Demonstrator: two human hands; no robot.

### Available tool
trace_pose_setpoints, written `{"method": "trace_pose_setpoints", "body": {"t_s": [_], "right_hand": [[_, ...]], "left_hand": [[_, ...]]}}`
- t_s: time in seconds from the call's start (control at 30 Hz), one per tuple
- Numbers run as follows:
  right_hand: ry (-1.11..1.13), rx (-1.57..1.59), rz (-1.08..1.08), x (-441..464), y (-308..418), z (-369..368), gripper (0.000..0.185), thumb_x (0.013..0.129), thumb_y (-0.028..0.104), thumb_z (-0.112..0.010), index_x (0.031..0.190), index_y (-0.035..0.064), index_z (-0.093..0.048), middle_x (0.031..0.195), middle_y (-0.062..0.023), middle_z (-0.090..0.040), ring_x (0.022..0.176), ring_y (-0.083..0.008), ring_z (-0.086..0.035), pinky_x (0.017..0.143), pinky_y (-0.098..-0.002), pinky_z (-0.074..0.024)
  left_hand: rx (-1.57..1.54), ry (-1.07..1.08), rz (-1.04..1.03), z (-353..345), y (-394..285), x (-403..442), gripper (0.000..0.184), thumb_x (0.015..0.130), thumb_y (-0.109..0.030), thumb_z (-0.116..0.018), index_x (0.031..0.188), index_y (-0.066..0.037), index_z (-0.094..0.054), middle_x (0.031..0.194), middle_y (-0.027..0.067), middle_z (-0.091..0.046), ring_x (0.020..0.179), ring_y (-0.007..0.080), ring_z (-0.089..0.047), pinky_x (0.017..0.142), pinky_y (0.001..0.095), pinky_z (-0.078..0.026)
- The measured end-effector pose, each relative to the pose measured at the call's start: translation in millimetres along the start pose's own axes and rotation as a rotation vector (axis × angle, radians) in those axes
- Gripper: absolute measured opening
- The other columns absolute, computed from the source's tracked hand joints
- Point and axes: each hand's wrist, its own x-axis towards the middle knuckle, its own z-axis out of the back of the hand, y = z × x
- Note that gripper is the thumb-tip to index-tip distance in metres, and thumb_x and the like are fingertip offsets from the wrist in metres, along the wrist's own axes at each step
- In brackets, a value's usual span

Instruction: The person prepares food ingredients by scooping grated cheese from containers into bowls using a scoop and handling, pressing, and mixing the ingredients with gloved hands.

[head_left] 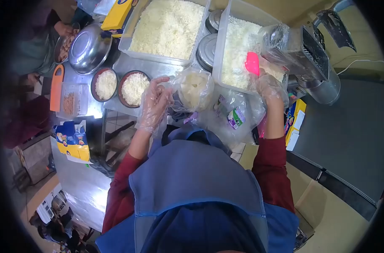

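My left hand [155, 104], in a clear plastic glove, is at the left edge of a clear plastic bag [195, 89] with pale contents. Its fingers are bent and apart; whether they touch the bag is hard to make out. My right hand [269, 86], also gloved, is over the front right corner of a translucent tub [217, 63] of white, grated-looking food. It is closed around the handle end of a pink scoop [252, 63], whose blade lies against the food. The fingers are partly hidden by the glove and the tub.
Another tub [155, 56] of pale shreds stands behind. Two dark bowls [105, 85] of white shreds, a metal bowl [90, 48] and an orange-handled tool [56, 86] are left. A metal machine [314, 55] stands right. Plastic packaging [236, 118] lies in front. Another person's hand [63, 28] is far left.
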Motion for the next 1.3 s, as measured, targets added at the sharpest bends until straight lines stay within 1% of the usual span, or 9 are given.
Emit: {"method": "trace_pose_setpoints", "body": {"t_s": [0.17, 0.3, 0.43, 0.53, 0.77, 1.0, 1.03, 1.23, 1.3], "right_hand": [[-0.164, -0.097, 0.127, -19.7, -39.2, 11.6, 0.035, 0.092, 0.031, -0.041, 0.117, 0.0122, -0.057, 0.108, -0.0229, -0.060, 0.101, -0.0351, -0.058, 0.087, -0.0452, -0.0448], [-0.204, 0.010, 0.091, 24.5, -78.7, -13.6, 0.037, 0.091, 0.035, -0.043, 0.112, 0.0096, -0.061, 0.108, -0.0208, -0.061, 0.103, -0.0337, -0.059, 0.088, -0.0441, -0.0445], [-0.397, 0.019, 0.310, 49.2, -37.1, -45.6, 0.038, 0.092, 0.026, -0.042, 0.121, 0.0044, -0.054, 0.091, -0.0195, -0.065, 0.081, -0.0359, -0.064, 0.072, -0.0450, -0.0503], [-0.156, -0.080, 0.233, 0.8, 6.2, -20.8, 0.037, 0.092, 0.021, -0.040, 0.125, 0.0091, -0.051, 0.092, -0.0211, -0.065, 0.085, -0.0388, -0.062, 0.075, -0.0490, -0.0481], [-0.196, 0.022, -0.212, -11.0, -60.6, -25.1, 0.035, 0.093, 0.024, -0.040, 0.121, 0.0062, -0.053, 0.089, -0.0224, -0.065, 0.085, -0.0393, -0.063, 0.075, -0.0464, -0.0490], [-0.415, 0.004, 0.039, 82.7, -54.6, -56.3, 0.035, 0.093, 0.025, -0.039, 0.111, 0.0016, -0.059, 0.096, -0.0222, -0.065, 0.090, -0.0387, -0.062, 0.078, -0.0419, -0.0504], [-0.230, -0.020, -0.076, 80.3, -33.7, -39.2, 0.038, 0.092, 0.025, -0.040, 0.116, 0.0004, -0.055, 0.096, -0.0237, -0.064, 0.091, -0.0394, -0.062, 0.078, -0.0414, -0.0504], [-0.052, 0.059, -0.029, -4.3, 20.1, 0.3, 0.049, 0.089, 0.023, -0.047, 0.132, 0.0010, -0.040, 0.094, -0.0240, -0.065, 0.091, -0.0390, -0.063, 0.082, -0.0464, -0.0491], [-0.130, -0.078, -0.093, 27.3, -34.7, -46.1, 0.048, 0.090, 0.026, -0.045, 0.130, -0.0004, -0.042, 0.095, -0.0252, -0.064, 0.089, -0.0405, -0.063, 0.080, -0.0477, -0.0494]], "left_hand": [[-0.097, -0.045, -0.056, -5.9, -2.0, 6.3, 0.030, 0.091, -0.006, -0.054, 0.119, 0.000, -0.046, 0.070, -0.0015, -0.048, 0.063, 0.0048, -0.048, 0.058, 0.0200, -0.040], [0.053, -0.032, -0.050, -4.9, -0.9, 12.3, 0.032, 0.092, -0.012, -0.056, 0.121, -0.003, -0.048, 0.074, -0.0028, -0.046, 0.066, 0.0058, -0.049, 0.063, 0.0206, -0.042], [0.078, -0.064, -0.073, -10.9, -8.3, 18.1, 0.029, 0.090, -0.006, -0.055, 0.118, 0.000, -0.049, 0.073, -0.0016, -0.048, 0.064, 0.0045, -0.046, 0.059, 0.0191, -0.038], [0.092, -0.073, -0.109, -8.7, -12.8, 20.8, 0.030, 0.090, -0.007, -0.055, 0.119, 0.000, -0.049, 0.074, -0.0019, -0.047, 0.065, 0.0043, -0.045, 0.059, 0.0187, -0.037], [0.112, -0.100, -0.073, -6.4, -18.3, 22.9, 0.033, 0.092, -0.013, -0.057, 0.123, -0.004, -0.049, 0.085, -0.0020, -0.046, 0.075, 0.0055, -0.047, 0.067, 0.0201, -0.041], [0.113, -0.118, -0.120, -7.8, -5.0, 27.4, 0.028, 0.091, -0.009, -0.056, 0.118, -0.003, -0.050, 0.084, -0.0022, -0.047, 0.070, 0.0038, -0.043, 0.062, 0.0180, -0.037], [0.120, -0.126, -0.116, -6.2, -4.4, 27.4, 0.028, 0.091, -0.009, -0.055, 0.118, -0.002, -0.050, 0.083, -0.0022, -0.047, 0.070, 0.0039, -0.043, 0.062, 0.0181, -0.037], [0.106, -0.119, -0.066, 5.7, 3.2, 34.5, 0.027, 0.091, -0.010, -0.056, 0.116, -0.001, -0.052, 0.082, -0.0016, -0.049, 0.071, 0.0045, -0.044, 0.064, 0.0188, -0.038], [0.100, -0.123, -0.054, 9.0, 5.8, 38.1, 0.027, 0.091, -0.010, -0.056, 0.116, -0.001, -0.052, 0.083, -0.0012, -0.049, 0.072, 0.0048, -0.045, 0.065, 0.0189, -0.039]]}}
